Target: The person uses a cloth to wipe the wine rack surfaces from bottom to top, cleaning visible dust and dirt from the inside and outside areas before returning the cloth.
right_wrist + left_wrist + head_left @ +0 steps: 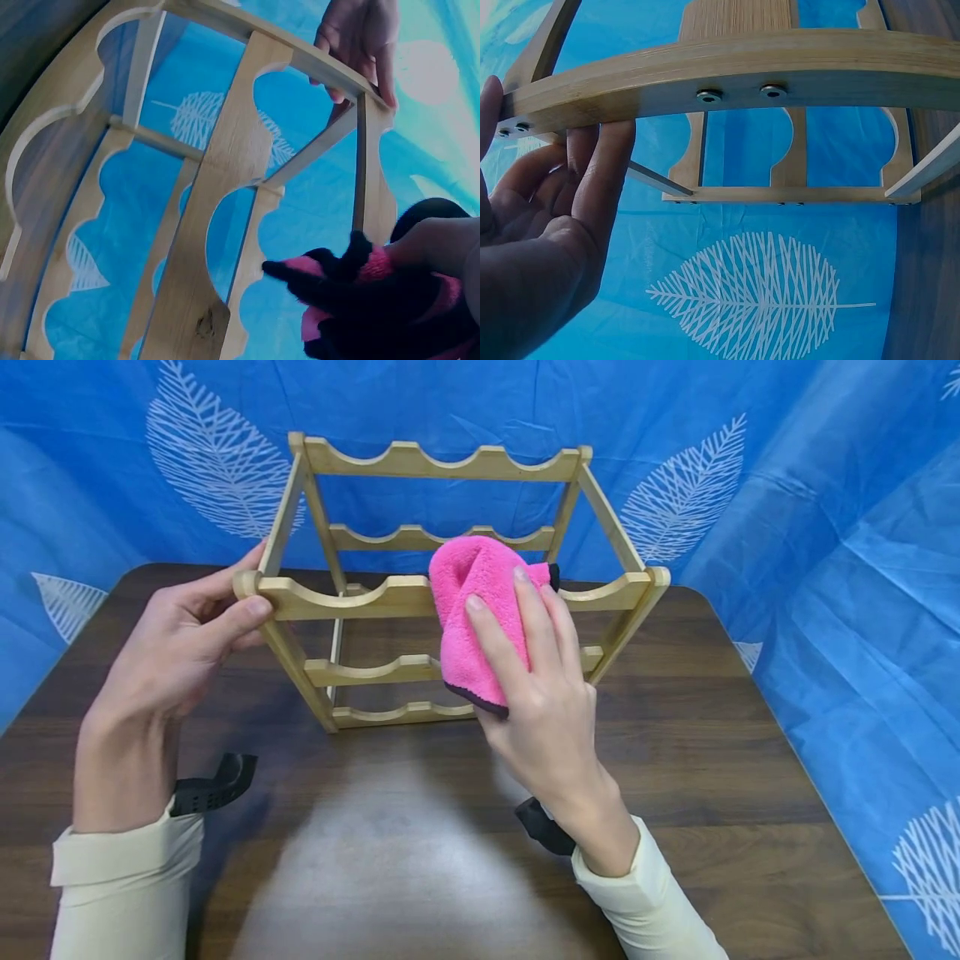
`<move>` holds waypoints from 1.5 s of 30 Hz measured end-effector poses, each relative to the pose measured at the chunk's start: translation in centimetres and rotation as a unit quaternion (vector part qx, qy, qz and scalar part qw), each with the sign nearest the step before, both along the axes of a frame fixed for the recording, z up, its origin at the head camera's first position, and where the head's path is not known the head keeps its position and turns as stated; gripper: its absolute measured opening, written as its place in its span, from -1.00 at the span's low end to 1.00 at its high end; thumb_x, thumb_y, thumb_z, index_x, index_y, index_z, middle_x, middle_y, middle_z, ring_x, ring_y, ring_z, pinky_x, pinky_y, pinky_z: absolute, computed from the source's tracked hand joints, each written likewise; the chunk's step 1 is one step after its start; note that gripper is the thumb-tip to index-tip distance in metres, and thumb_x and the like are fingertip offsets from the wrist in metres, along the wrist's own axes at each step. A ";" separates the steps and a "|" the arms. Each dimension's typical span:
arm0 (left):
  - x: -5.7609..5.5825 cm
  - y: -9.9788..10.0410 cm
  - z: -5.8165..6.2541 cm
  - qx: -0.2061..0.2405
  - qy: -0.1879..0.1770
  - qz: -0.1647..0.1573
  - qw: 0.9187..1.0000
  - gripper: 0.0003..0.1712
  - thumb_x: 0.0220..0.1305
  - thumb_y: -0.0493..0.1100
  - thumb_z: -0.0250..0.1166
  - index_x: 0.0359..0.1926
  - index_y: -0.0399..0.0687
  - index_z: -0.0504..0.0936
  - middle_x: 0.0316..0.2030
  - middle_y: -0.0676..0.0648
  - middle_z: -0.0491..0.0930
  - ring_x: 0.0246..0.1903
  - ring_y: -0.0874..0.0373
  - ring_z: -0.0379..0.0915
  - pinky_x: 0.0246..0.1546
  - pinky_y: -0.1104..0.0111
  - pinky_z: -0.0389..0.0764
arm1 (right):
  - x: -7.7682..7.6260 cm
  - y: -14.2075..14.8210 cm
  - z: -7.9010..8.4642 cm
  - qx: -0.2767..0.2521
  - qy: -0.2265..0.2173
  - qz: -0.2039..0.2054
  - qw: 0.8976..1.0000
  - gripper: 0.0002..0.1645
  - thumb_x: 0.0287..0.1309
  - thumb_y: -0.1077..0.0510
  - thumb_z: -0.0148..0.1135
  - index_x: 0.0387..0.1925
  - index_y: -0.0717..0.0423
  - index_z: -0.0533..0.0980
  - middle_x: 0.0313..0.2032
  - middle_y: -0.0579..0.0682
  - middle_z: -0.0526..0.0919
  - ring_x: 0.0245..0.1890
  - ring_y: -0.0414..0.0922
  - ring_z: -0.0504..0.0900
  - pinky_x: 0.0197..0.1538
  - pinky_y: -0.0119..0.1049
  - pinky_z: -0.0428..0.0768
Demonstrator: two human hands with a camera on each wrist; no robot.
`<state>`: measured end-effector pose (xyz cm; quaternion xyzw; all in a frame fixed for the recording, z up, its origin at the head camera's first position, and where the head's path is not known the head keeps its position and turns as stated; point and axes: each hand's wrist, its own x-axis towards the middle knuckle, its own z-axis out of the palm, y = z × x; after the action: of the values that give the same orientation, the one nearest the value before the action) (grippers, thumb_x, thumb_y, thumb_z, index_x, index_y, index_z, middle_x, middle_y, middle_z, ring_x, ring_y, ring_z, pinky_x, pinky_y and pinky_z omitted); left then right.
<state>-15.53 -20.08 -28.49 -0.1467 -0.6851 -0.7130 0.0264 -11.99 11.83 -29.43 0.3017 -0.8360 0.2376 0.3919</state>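
A pale wooden wine rack (356, 597) with scalloped rails stands upright on the table. At its upper front left corner, my left hand (161, 647) grips the post, thumb on the front and fingers behind; the left wrist view shows those fingers against the wooden side bar (780, 56). My right hand (543, 718) holds a fluffy pink cloth (468, 585) with dark edging, folded over the top front rail right of its middle. In the right wrist view, the thumb (439, 244) lies along the bunched cloth (375, 266). The cloth covers part of the rail.
The dark brown wood table (720, 760) extends in front of the rack and to both sides. A blue curtain (840, 527) with white leaf prints hangs behind and to the right. Black straps (213, 785) sit at both wrists.
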 end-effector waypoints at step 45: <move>0.1 0.0 -0.1 0.008 0.014 -0.007 1.000 -0.40 0.40 -0.37 0.16 0.42 -0.10 0.31 0.37 -0.27 0.26 0.07 0.10 0.52 -0.08 0.47 0.59 | 0.5 -2.9 1.1 -0.010 -0.013 -0.063 0.998 -0.03 -0.17 0.16 0.59 0.34 0.17 0.37 0.37 0.33 0.24 0.36 0.24 0.22 0.11 0.14 0.53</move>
<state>-15.42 -20.05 -28.62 -0.1607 -0.6779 -0.7166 0.0321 -11.46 8.88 -28.37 0.2413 -0.8561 0.2249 0.3980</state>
